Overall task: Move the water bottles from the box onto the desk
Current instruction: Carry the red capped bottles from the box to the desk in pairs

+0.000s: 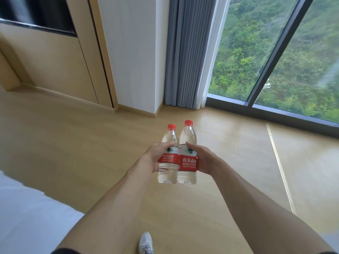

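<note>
Bright daylight enters through window [278,57] far right. Pale glare sheen on wood floor [238,143] below glass. Soft, faint shadows. White bedding [27,217] near left almost blown out. Motion blur on dark panel [36,13] far left. Wide-angle bending of window frame and walls toward edges.

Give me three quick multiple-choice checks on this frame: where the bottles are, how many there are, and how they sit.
1. Where are the water bottles?
A. on a desk
B. held in the hands above the floor
C. lying on the bed

2. How many bottles show?
A. one
B. two
C. four

3. Their state?
A. upright, capped
B. upright, open
C. tipped flat

Key: 1 B, the left hand grips the left bottle and the right hand the right bottle over the wooden floor; 2 B, only that pair shows; 3 A, both stand vertical with red caps on.
</note>
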{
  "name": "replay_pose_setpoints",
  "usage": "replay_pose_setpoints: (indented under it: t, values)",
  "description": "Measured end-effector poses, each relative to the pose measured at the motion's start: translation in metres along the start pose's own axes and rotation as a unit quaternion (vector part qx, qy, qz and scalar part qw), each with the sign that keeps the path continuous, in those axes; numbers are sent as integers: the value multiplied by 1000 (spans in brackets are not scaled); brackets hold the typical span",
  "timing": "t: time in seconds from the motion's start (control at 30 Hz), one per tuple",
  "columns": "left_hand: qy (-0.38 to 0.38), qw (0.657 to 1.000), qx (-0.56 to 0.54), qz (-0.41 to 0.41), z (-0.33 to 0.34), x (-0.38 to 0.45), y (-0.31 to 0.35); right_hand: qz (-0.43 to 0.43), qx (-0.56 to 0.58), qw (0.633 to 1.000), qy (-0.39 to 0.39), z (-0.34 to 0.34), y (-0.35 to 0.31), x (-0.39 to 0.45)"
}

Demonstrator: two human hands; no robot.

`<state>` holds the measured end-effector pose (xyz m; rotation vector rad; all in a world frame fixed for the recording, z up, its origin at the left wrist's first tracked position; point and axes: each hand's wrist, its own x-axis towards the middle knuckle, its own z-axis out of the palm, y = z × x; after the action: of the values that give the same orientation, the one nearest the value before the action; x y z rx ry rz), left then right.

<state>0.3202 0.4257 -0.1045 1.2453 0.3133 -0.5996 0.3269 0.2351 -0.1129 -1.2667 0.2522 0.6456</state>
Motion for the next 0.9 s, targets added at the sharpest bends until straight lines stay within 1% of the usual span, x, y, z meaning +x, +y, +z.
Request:
replay_pose_setpoints:
  t: [0.17, 0.27, 0.5, 0.73, 0.9]
  values:
    - [14, 1000, -6, 5, -47, 54, 63, 18, -24, 1000, -2, 29, -54, 79]
    - [30, 999, -11, 22, -78, 80, 97, 10, -28, 1000, -9, 51, -78, 126]
    - [81, 996, -24, 40, -154, 122, 146, 8, -59, 998, -24, 103, -116, 223]
    - [162, 983, -61, 58, -229, 151, 178, 28, -96, 992, -75, 159, -140, 322]
    - [233, 965, -91, 84, -288, 173, 212, 49, -133, 979, -147, 212, -164, 399]
